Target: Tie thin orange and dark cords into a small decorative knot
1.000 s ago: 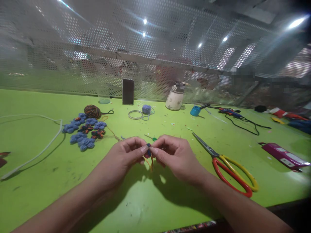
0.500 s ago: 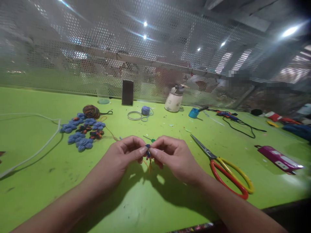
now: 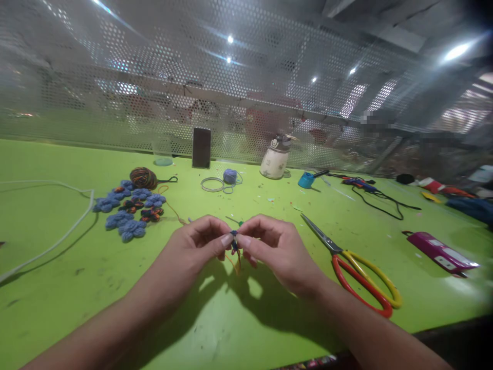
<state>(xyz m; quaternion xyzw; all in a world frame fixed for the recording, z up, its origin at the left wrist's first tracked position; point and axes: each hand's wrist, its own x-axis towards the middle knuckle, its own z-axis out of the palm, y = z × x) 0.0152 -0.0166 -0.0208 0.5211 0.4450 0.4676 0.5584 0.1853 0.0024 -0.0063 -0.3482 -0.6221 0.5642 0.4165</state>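
A small piece of dark blue and orange crochet [image 3: 234,245] hangs between my hands, above the table. My left hand [image 3: 200,241] pinches its left side between thumb and fingers. On the other side, my right hand [image 3: 267,244] pinches it the same way, so most of the piece is hidden by fingertips. Orange yarn tails dangle below it. Behind the left hand, an orange strand [image 3: 173,209] runs back toward a variegated yarn ball [image 3: 143,178]. Several blue and dark-orange crocheted flowers [image 3: 133,229] lie left of my hands. A green-ended tool [image 3: 241,223] lies just behind the fingertips.
Scissors with red and yellow handles [image 3: 346,257] lie to the right, beyond them a purple device [image 3: 442,252]. A white cable [image 3: 50,249] crosses the left. Along the back stand a phone [image 3: 201,148], a blue yarn ball [image 3: 230,176], a pale bottle [image 3: 275,159] and a blue container [image 3: 306,179].
Both hands keep their pinch on the crochet piece, almost in place. The view has shifted very slightly; the things on the table lie as before.
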